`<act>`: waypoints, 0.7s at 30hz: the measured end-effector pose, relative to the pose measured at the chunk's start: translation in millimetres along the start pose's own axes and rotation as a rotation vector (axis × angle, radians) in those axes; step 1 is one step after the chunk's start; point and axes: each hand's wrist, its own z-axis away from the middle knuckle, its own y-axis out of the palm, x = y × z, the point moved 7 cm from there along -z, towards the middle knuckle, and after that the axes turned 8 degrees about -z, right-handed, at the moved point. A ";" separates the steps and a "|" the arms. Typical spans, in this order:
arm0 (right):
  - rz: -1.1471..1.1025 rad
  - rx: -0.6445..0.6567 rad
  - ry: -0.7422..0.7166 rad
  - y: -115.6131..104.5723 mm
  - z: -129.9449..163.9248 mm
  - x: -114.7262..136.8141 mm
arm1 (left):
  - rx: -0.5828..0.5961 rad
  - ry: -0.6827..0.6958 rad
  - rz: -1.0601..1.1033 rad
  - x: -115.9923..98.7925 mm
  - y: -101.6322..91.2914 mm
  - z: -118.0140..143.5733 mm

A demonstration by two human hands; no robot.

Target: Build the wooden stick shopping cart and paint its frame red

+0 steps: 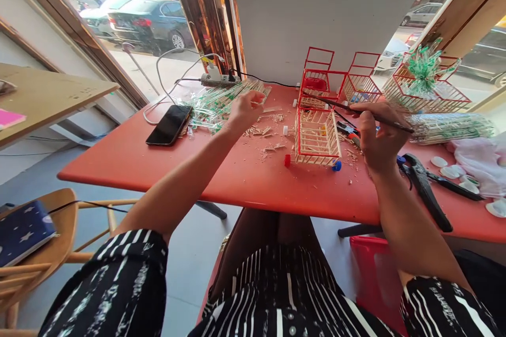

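Observation:
My right hand (382,134) is closed around a long, slim dark brush-like tool (351,109), whose thin end reaches over the red-edged part of a miniature shopping cart (318,139). The cart is built of pale wooden sticks, with red rails and small coloured wheels. To its left, my left hand (245,108) hovers with fingers apart and slightly bent, nothing visible in them. Beneath and behind that hand lies a pile of sticks in clear and green wrappers (215,105). Bits of broken stick (259,130) are scattered between my left hand and the cart.
A phone (169,125) lies on the red table (237,174) near a power strip (219,80). More small carts (361,87) stand behind my right hand. Pliers (425,187), white discs (450,171) and bundled wrapped sticks (450,127) are at the right.

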 end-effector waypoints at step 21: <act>-0.053 0.101 0.019 9.8 5.2 0.2 | 0.073 -0.135 0.236 18.4 64.0 14.9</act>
